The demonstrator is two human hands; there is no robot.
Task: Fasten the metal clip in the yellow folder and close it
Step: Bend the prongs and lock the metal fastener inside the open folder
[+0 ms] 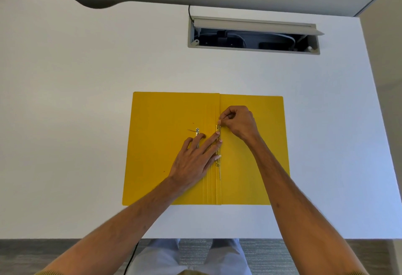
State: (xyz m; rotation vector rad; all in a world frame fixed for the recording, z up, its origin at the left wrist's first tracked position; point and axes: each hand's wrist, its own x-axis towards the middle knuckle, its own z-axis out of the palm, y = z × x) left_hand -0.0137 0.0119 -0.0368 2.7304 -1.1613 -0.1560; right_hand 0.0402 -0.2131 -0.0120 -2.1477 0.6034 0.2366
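folder (165, 155): open flat on desk (65, 100)
clip (218, 144): along spine, thin, bendy; take by prong tip
left hand (193, 161): fingers spread, pressing clip
right hand (239, 122): pinched on upper prong

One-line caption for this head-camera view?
Left hand presses the metal clip along the open yellow folder spine while right hand pinches its upper end.

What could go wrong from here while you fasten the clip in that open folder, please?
The right hand pinches a thin prong at the top of the metal clip; it could bend crooked or prick a fingertip. The left hand presses the clip near the fold of the yellow folder, so fingers may get nipped. A small loose metal piece lies under that hand and could be forgotten.
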